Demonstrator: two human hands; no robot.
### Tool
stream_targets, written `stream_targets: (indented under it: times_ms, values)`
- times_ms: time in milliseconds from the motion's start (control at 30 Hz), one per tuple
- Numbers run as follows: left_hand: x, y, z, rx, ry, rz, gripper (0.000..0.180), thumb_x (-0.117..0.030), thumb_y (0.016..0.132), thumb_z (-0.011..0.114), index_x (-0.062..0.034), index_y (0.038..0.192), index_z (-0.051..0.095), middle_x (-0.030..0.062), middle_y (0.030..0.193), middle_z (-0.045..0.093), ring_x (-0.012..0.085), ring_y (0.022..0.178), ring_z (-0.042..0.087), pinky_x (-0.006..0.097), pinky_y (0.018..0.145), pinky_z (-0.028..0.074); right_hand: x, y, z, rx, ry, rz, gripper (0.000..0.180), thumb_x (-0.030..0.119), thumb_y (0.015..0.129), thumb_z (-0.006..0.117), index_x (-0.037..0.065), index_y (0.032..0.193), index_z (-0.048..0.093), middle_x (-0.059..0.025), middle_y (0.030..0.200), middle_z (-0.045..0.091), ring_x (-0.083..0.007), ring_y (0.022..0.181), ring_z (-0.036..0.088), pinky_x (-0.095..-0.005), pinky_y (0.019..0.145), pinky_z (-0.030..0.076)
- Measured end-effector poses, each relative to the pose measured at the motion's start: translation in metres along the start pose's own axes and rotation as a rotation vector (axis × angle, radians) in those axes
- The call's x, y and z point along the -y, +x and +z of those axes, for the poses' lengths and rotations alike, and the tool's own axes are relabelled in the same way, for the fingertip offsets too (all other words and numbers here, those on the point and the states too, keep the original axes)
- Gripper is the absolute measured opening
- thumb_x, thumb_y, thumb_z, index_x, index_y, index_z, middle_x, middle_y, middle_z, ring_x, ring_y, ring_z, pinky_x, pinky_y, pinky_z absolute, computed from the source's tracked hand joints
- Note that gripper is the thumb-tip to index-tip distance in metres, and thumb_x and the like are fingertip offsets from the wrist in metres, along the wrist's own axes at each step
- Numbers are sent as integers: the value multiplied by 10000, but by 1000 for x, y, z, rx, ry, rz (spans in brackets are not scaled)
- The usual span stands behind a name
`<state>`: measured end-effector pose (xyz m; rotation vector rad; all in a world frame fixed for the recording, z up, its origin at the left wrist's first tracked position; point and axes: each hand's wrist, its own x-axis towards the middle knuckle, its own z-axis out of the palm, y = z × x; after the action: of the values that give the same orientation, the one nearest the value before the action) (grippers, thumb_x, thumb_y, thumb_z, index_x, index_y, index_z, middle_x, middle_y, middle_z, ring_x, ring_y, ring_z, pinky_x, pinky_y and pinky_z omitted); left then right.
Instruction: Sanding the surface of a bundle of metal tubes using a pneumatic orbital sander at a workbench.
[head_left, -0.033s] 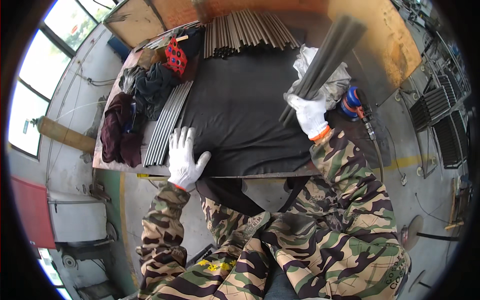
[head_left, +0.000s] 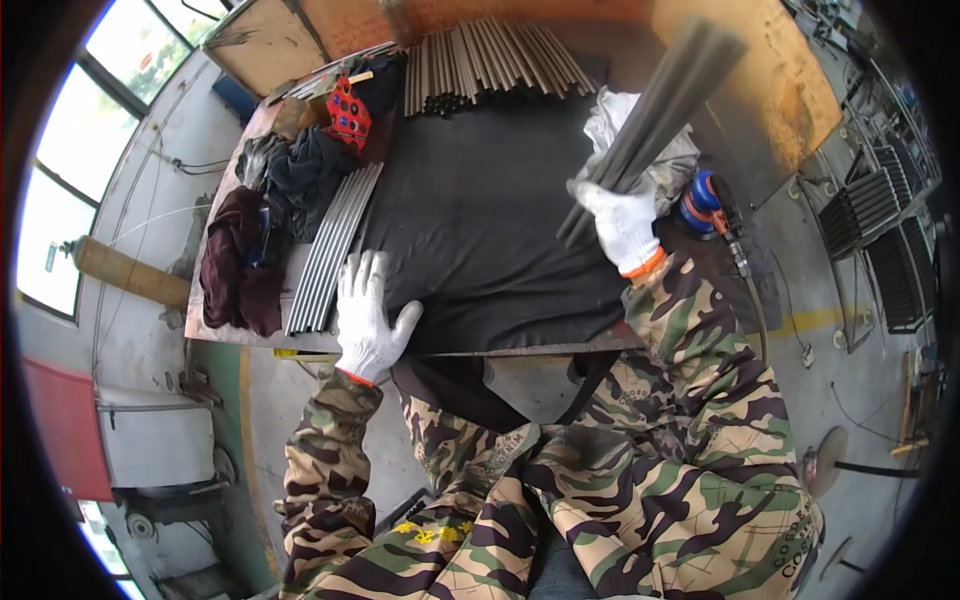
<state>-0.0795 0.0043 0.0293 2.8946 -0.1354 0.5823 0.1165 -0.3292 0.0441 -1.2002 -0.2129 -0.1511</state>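
My right hand (head_left: 622,222), in a white glove, grips the lower end of a bundle of grey metal rods (head_left: 665,105); the bundle is lifted and slants up to the right over the black mat (head_left: 480,220) on the table. My left hand (head_left: 368,320), also gloved, lies flat with fingers spread on the mat's near left corner. It holds nothing. Just left of it a row of thin grey rods (head_left: 335,240) lies side by side. A larger pile of rods (head_left: 490,60) lies at the far edge.
Dark clothes (head_left: 290,175), a maroon cloth (head_left: 235,265) and a red perforated object (head_left: 348,108) lie on the table's left. A white cloth (head_left: 612,112) and a blue-orange power tool (head_left: 700,200) are on the right. Wooden boards (head_left: 770,80) stand behind, wire racks (head_left: 880,220) at far right.
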Motion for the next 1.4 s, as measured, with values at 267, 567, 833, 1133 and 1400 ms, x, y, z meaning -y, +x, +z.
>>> stream_targets:
  times_ms: [267, 567, 833, 1133, 1400]
  values:
    - [-126, 67, -8, -108, -618, -103, 887, -79, 797, 832, 1, 1575, 413, 260, 1507, 546, 393, 1374, 586, 423, 1114, 509, 62, -45, 82, 131, 419, 131, 245, -91, 882, 709, 9, 1094, 639, -90, 915, 721, -198, 855, 740, -321, 818, 626]
    - [-74, 55, -28, 271, -163, -256, 409, -294, 771, 870, -71, 1079, 719, 183, 894, 756, 388, 885, 751, 449, 779, 595, -12, -89, 121, -165, 834, 951, 263, -70, 933, 640, 22, 1164, 555, -175, 1056, 669, -376, 1015, 698, -504, 948, 583]
    - [2, 104, -18, 471, -46, -95, 303, -213, 754, 780, -49, 999, 712, 223, 879, 726, 439, 892, 715, 494, 760, 558, -44, -75, 139, 128, 752, 1223, 185, 255, 1014, 639, 79, 1050, 684, -112, 973, 707, -277, 862, 685, -440, 806, 566]
    - [21, 104, -6, 596, 15, -73, 333, -226, 759, 763, -66, 1043, 695, 219, 915, 735, 442, 944, 708, 521, 827, 560, 49, -30, 35, 636, -844, -304, 365, 327, 917, 742, 58, 1164, 730, -155, 1059, 754, -348, 1054, 725, -438, 950, 577]
    - [13, 73, 28, 301, -175, -21, 878, -294, 722, 835, -27, 1499, 526, 246, 1545, 500, 445, 1502, 401, 490, 1237, 367, -29, 8, -60, 651, -1519, -398, 675, 449, 969, 694, 62, 1497, 529, -206, 1528, 541, -407, 1463, 459, -502, 1244, 338]
